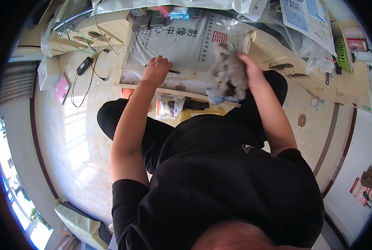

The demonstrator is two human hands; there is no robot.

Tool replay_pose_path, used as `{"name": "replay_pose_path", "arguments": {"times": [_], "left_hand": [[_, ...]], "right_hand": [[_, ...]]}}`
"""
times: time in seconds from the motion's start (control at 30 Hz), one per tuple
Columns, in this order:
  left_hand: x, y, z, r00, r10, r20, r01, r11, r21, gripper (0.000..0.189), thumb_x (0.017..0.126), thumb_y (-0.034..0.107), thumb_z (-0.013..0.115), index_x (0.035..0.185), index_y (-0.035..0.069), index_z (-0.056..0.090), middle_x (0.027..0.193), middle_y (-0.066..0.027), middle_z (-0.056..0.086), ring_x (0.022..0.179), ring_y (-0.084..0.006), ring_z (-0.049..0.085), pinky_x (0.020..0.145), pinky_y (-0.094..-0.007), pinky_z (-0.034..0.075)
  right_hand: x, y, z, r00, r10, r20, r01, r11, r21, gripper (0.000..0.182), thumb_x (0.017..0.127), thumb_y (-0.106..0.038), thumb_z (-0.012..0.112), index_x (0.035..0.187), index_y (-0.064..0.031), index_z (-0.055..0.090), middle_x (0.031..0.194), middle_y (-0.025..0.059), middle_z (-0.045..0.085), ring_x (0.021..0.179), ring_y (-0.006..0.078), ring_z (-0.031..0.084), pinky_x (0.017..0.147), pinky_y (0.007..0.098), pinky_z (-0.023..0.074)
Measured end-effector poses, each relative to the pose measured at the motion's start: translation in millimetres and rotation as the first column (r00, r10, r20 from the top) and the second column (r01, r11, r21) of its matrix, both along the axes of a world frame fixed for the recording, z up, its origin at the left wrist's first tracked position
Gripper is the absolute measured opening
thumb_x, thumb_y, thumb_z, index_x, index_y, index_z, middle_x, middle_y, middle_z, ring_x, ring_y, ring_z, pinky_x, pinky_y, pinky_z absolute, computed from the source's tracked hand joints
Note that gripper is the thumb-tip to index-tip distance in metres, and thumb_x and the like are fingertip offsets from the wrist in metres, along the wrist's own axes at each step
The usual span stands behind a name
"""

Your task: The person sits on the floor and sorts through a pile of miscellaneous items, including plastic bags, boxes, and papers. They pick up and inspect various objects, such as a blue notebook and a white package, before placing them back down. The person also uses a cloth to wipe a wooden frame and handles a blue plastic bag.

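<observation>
My right hand (251, 70) grips a fluffy grey-brown cloth (228, 70), blurred, over the right part of a pulled-out drawer (164, 90). Fingers curled, my left hand (158, 68) is at the drawer's left front; a thin dark stick-like thing (174, 72) shows beside it, and whether the hand holds it I cannot tell. A large grey plastic bag (179, 40) with printed writing lies flat in the drawer. Small dark boxes (141, 22) and blue packets (178, 13) sit at the drawer's back left.
Below the drawer front are a packaged item in a clear bag (167, 107) and a yellow container (201, 114). A black power adapter (84, 66) with cables lies on the tiled floor at left. Plastic bags and papers (308, 22) hang over the cabinet at right, near a green basket (341, 53).
</observation>
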State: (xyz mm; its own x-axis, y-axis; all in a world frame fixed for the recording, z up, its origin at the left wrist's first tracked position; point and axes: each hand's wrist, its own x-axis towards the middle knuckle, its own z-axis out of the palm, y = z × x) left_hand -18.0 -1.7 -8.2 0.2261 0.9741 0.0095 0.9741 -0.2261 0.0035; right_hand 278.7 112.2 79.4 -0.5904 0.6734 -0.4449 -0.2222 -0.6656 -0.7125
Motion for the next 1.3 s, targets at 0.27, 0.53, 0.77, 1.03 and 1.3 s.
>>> {"name": "replay_pose_path", "arguments": {"times": [0.27,0.53,0.77,1.03,1.3], "left_hand": [[18.5,-33.4,25.6,0.922,0.188,0.338,-0.206,0.978,0.019,0.032,0.072,0.009,0.062,0.103,0.012,0.057,0.103,-0.0065,0.054,0.098,-0.0267,0.05,0.084,-0.0381,0.043],[32.3,-79.7,20.1,0.791,0.194,0.58,-0.284,0.956,0.068,0.02,0.074,0.008,0.06,0.094,0.007,0.06,0.098,-0.0089,0.055,0.092,-0.0297,0.052,0.081,-0.0381,0.044],[33.7,-82.5,19.2,0.689,0.23,0.687,-0.367,0.928,0.058,0.018,0.075,0.007,0.06,0.093,0.005,0.061,0.098,-0.0106,0.057,0.092,-0.0313,0.053,0.081,-0.0376,0.044],[34.4,-82.3,14.2,0.67,0.192,0.717,-0.362,0.928,0.09,0.013,0.076,0.006,0.058,0.089,0.004,0.06,0.093,-0.0116,0.058,0.09,-0.0316,0.054,0.08,-0.0374,0.044],[39.2,-74.0,18.3,0.632,0.177,0.754,-0.347,0.935,0.071,0.012,0.078,0.002,0.057,0.089,0.002,0.059,0.092,-0.013,0.058,0.088,-0.0301,0.056,0.078,-0.0355,0.045]], "right_hand": [[-23.9,43.2,-64.1,0.525,-0.456,0.719,-0.756,0.14,0.64,0.028,0.077,-0.023,0.064,0.103,-0.0132,0.058,0.099,0.0055,0.055,0.095,0.0266,0.053,0.081,0.0354,0.0449],[-6.7,80.6,-88.9,0.398,-0.424,0.813,-0.854,0.152,0.497,0.033,0.074,-0.015,0.066,0.106,-0.0157,0.058,0.108,0.0038,0.052,0.103,0.026,0.049,0.085,0.0366,0.0446],[3.9,90.5,-105.0,0.705,-0.294,0.645,-0.388,0.601,0.698,0.016,0.081,-0.015,0.06,0.094,-0.0045,0.061,0.083,0.004,0.062,0.078,0.0175,0.061,0.069,0.029,0.0475],[31.4,59.8,-63.8,0.862,-0.159,0.482,-0.144,0.833,0.533,0.014,0.086,-0.016,0.056,0.084,-0.0016,0.059,0.071,0.0011,0.059,0.061,0.0079,0.053,0.06,0.022,0.0438],[71.8,37.0,9.7,0.967,-0.167,0.193,0.071,0.902,0.425,0.017,0.088,-0.014,0.055,0.092,0.0015,0.05,0.097,0.0129,0.057,0.087,0.0225,0.062,0.08,0.0333,0.0518]]}}
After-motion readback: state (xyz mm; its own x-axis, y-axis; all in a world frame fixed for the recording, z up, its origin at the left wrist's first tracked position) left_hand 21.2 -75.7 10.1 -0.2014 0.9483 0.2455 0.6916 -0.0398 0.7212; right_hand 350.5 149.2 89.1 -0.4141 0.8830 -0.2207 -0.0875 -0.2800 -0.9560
